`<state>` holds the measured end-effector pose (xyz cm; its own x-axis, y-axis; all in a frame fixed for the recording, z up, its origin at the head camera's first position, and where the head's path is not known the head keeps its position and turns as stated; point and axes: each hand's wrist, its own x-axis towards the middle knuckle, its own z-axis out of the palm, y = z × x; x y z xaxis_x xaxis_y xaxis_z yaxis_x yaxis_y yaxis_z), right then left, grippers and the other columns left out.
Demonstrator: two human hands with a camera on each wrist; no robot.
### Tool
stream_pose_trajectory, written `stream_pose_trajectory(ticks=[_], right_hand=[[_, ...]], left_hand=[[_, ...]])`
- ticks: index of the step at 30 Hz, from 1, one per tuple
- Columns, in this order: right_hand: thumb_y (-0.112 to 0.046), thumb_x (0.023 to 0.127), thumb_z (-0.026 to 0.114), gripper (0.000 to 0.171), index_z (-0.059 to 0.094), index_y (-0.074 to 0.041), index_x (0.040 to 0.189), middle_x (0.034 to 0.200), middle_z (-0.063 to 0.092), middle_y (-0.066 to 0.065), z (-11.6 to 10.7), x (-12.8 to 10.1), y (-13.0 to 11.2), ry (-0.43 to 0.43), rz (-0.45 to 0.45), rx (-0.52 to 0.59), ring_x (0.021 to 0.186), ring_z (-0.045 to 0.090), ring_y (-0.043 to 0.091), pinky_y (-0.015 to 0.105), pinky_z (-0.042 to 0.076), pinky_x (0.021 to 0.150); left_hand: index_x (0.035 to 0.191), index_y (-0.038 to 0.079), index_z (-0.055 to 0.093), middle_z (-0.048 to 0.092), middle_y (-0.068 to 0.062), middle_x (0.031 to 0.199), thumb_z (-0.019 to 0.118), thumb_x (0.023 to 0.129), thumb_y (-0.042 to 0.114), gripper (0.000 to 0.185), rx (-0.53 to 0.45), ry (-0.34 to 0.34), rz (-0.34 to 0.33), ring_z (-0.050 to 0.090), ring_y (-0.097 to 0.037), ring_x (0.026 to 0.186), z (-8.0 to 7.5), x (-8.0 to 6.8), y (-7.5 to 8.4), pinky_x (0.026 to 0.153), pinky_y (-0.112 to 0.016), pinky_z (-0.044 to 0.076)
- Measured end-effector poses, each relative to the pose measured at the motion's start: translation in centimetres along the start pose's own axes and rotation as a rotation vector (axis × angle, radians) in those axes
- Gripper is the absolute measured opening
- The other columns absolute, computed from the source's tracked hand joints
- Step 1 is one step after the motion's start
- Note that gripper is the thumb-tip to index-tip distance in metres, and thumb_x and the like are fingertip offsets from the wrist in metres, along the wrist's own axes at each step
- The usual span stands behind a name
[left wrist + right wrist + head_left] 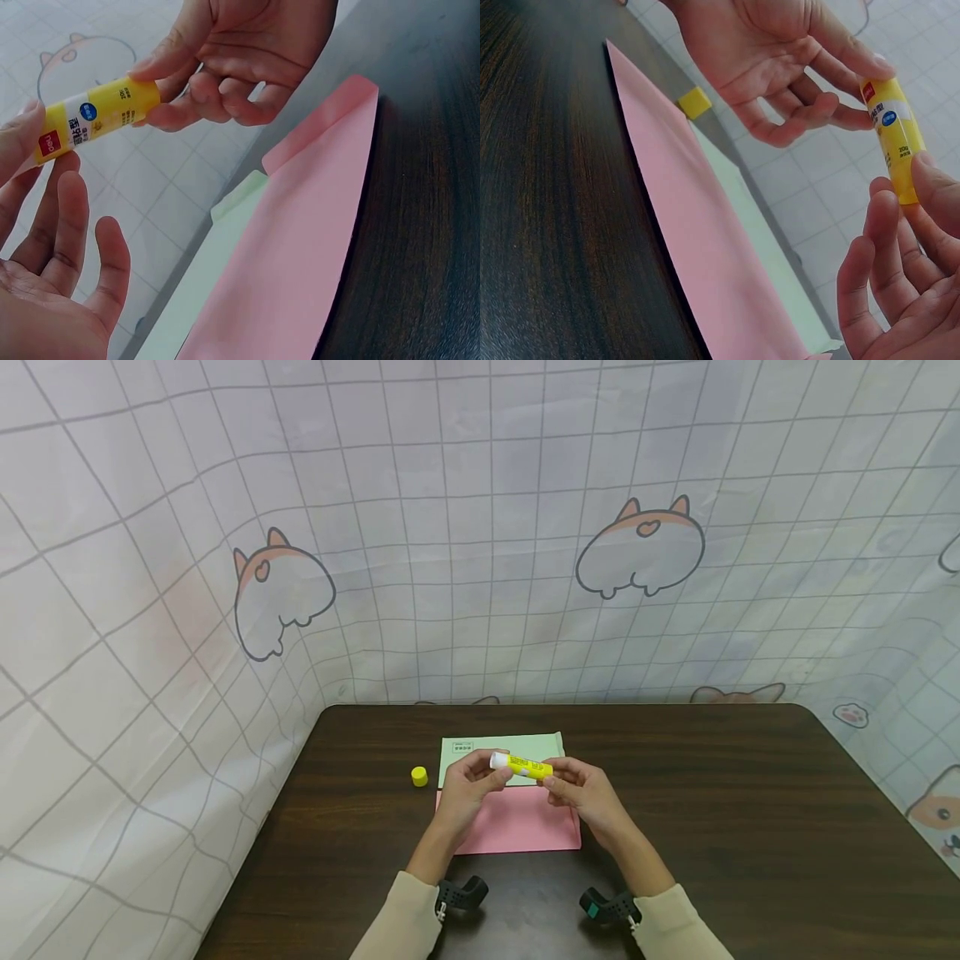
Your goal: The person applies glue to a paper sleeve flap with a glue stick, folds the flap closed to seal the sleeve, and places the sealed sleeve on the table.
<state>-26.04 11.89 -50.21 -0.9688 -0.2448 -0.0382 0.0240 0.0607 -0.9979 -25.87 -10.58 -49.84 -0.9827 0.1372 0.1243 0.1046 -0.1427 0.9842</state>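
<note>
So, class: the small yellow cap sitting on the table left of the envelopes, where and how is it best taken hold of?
Pinch the yellow cap across its round side wall with thumb and forefinger, coming straight down from above. It appears to stand on one flat end on the dark table, apart from the green envelope, so its sides look free. The left hand is nearer, though it holds the glue stick now.

light: bright, even, soft — faint shadows | head view: edges bowed | wrist views: sharp — slight near blur
</note>
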Motion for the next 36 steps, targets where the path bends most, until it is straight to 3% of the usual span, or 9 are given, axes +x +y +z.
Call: stream_pose_trajectory(ticks=[15, 28, 36], right_hand=[[-0.025, 0.101, 0.065, 0.041, 0.061, 0.005, 0.13, 0.109, 0.07, 0.03, -0.12, -0.06, 0.19, -0.017, -0.006, -0.026, 0.078, 0.065, 0.019, 0.025, 0.058, 0.079], [-0.033, 0.105, 0.059, 0.042, 0.064, 0.006, 0.119, 0.089, 0.071, 0.004, -0.22, 0.06, 0.19, -0.031, 0.005, -0.027, 0.078, 0.063, 0.015, 0.024, 0.058, 0.078], [-0.038, 0.106, 0.054, 0.049, 0.064, 0.009, 0.117, 0.081, 0.068, 0.001, -0.17, -0.05, 0.12, -0.045, 0.006, -0.016, 0.075, 0.064, 0.013, 0.026, 0.058, 0.078]], left_hand=[[0.122, 0.002, 0.069, 0.071, -0.001, 0.109, 0.079, 0.09, 0.013, 0.035, -0.013, -0.015, -0.002, 0.067, -0.012, 0.092, -0.09, 0.0, -0.11, 0.081, -0.023, 0.058], [0.124, 0.001, 0.067, 0.07, -0.001, 0.11, 0.08, 0.089, 0.016, 0.04, -0.025, -0.037, -0.015, 0.067, -0.013, 0.095, -0.23, 0.13, -0.21, 0.084, -0.023, 0.058], [0.125, 0.002, 0.067, 0.069, -0.001, 0.111, 0.08, 0.089, 0.014, 0.04, -0.04, -0.042, -0.027, 0.067, -0.014, 0.098, -0.35, 0.14, -0.39, 0.084, -0.023, 0.057]])
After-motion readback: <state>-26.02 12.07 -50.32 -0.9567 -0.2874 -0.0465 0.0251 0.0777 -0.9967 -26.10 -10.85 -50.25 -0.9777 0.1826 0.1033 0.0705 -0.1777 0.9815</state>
